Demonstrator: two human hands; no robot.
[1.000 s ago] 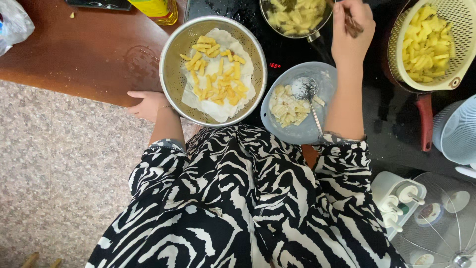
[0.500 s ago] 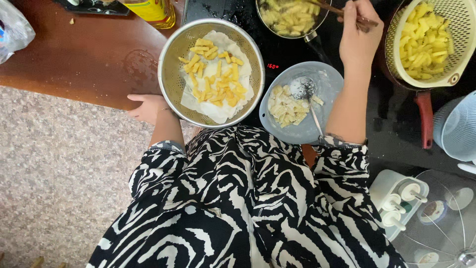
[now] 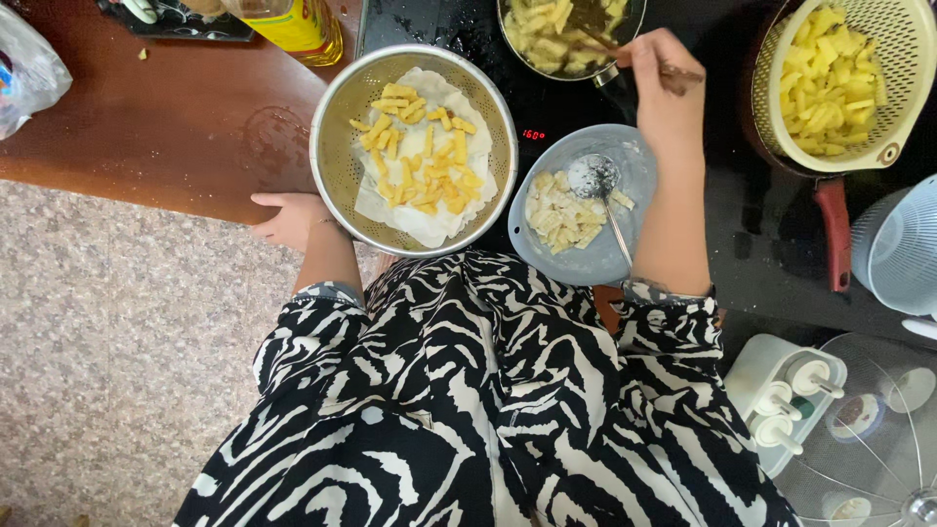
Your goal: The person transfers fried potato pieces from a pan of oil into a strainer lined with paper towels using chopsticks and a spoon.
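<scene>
Right hand (image 3: 664,83) is gripping a wooden stick (image 3: 625,54) in the frying pan (image 3: 561,34). Beside the pan: metal colander (image 3: 337,146), grey plate (image 3: 625,263), yellow basket (image 3: 903,59). Left hand (image 3: 288,217), loosely curled, is resting at the worktop (image 3: 176,127) edge beside the colander.

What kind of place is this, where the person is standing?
Most likely a home kitchen. A pan of potato strips sits on a black cooktop, the right hand holds a stirring utensil over it, and a metal colander of fried strips stands beside an oil bottle.
</scene>
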